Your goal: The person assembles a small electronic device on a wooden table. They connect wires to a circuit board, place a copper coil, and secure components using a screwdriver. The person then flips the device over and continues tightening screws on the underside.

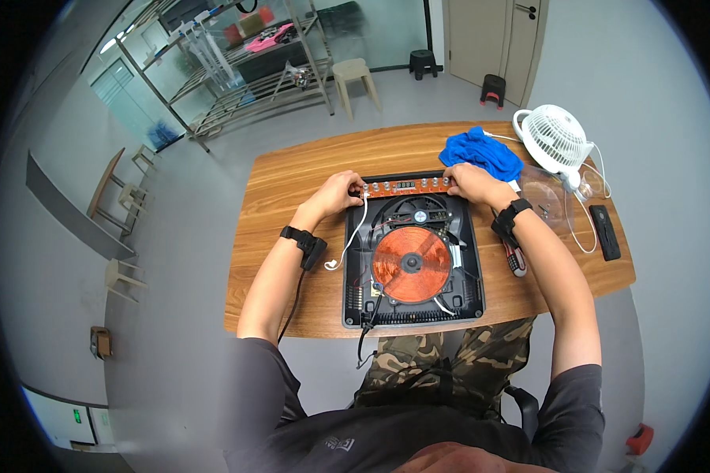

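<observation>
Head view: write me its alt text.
A person's left hand and right hand hold opposite ends of an orange circuit board at the far edge of an opened induction cooker with exposed copper coil, on a wooden table.

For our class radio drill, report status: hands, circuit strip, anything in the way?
Left hand, right hand: gripping opposite ends of orange circuit strip. Strip at far end of black housing. White cable at strip's left end; nothing visibly blocking.
</observation>
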